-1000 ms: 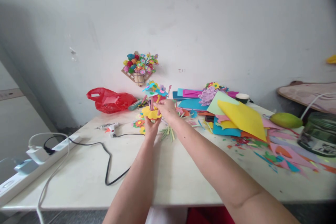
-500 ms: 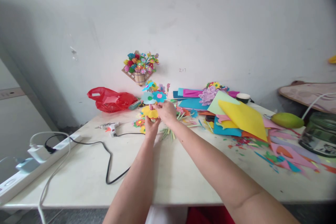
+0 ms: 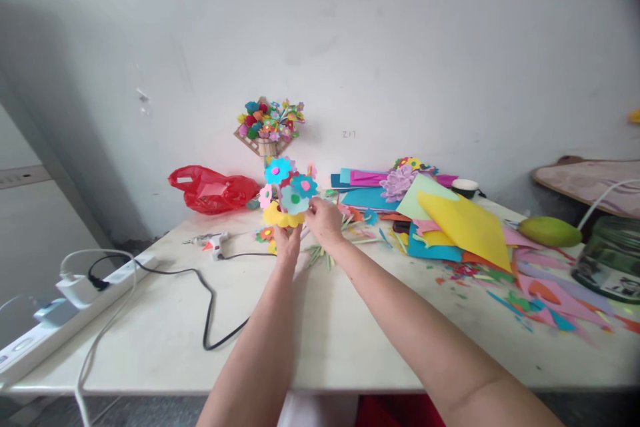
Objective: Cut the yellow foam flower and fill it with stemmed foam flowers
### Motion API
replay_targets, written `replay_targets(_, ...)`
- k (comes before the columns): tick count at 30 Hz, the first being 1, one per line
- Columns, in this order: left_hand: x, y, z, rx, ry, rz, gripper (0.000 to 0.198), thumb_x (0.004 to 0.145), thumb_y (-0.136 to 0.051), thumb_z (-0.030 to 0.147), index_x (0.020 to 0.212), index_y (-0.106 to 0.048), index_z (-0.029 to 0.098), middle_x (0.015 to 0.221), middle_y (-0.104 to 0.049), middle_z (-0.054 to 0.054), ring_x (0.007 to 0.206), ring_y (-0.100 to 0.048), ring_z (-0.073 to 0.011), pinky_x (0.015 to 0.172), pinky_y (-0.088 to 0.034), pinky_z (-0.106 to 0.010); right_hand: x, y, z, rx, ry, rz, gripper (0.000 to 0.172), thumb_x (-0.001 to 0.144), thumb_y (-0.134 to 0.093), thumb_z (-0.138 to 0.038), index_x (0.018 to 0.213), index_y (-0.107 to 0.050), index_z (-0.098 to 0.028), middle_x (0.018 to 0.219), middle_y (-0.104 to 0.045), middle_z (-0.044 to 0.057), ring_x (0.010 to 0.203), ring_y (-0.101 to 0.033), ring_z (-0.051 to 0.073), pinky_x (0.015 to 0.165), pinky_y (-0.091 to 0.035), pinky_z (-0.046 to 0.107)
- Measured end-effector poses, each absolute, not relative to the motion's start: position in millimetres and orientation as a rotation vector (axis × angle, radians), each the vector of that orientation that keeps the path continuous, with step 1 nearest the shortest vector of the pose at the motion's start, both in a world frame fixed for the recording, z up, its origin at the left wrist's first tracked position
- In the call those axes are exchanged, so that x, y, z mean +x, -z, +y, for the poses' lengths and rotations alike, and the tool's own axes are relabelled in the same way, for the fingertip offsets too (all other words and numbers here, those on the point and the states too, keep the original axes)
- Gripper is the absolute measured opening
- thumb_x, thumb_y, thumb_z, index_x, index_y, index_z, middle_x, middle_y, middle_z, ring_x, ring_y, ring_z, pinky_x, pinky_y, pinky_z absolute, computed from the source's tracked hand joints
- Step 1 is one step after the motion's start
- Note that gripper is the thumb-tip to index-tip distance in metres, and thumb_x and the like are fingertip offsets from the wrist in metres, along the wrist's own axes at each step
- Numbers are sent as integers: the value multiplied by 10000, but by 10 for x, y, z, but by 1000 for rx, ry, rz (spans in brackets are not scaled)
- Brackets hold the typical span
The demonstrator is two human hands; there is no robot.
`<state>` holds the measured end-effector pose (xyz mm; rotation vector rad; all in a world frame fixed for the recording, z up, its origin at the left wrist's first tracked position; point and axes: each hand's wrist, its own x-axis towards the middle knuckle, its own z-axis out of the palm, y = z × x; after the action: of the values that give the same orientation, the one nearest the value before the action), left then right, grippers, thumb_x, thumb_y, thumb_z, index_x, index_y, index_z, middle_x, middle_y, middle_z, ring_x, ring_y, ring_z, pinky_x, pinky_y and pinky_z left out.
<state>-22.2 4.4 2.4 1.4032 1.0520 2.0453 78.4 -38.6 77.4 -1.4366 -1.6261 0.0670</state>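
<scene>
Above the table my left hand [image 3: 288,243] is closed around the base of a yellow scalloped holder [image 3: 283,216]. Out of it rises a bunch of paper flowers: a bright blue one [image 3: 277,171], a darker blue one [image 3: 304,185], a pale blue one [image 3: 295,199] and a small pink one [image 3: 265,197]. My right hand [image 3: 324,220] is pinched at the right edge of the pale blue flower. Its fingertips partly hide what they grip. Behind the hands, loose flowers with green stems [image 3: 324,255] lie on the table.
A glue gun [image 3: 217,245] with a black cord lies left, near a red plastic bag [image 3: 213,190] and a power strip [image 3: 117,275]. Coloured sheets [image 3: 463,223], scraps, a mango [image 3: 549,231] and a glass jar [image 3: 610,260] occupy the right. A flower basket [image 3: 267,145] hangs on the wall.
The bunch has turned and tipped toward me, so more flower faces show. My right hand has shifted slightly right and down, from among the stems to the pale blue flower's edge.
</scene>
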Motion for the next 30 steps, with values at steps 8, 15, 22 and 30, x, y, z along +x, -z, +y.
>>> replay_targets(8,-271,49,137,1523,-2130,1182,218,648,-645,260,856,-621,201,869,-666,-90,1019,-590,-287,939,-421,-406,868,-440,-353,-1501,-187,-1605,217,840,-511,-295,955,-681,-226,794,-705,31,806,-630,187,616,-353,239)
replay_targets(15,-258,-24,51,1359,-2096,1494,180,612,-665,286,733,-565,199,767,-643,-62,852,-627,-281,792,-471,-379,940,-260,-288,-1496,-280,-1530,235,838,-498,-258,1005,-657,-212,900,-711,31,882,-630,196,695,-394,261)
replay_targets(22,-275,-13,36,1269,-2170,1591,446,585,-738,382,918,-481,232,809,-598,-4,781,-593,-205,715,-449,-321,1017,-154,-216,-1510,-279,-1532,216,822,-502,-234,972,-656,-210,954,-708,34,853,-636,184,735,-427,281)
replay_targets(30,-250,-24,53,1208,-2109,1490,473,560,-748,462,845,-463,215,705,-515,40,635,-523,-141,643,-449,-297,1203,-202,-162,-1573,-240,-1488,271,810,-477,-174,998,-667,-221,974,-710,36,913,-633,188,774,-442,285)
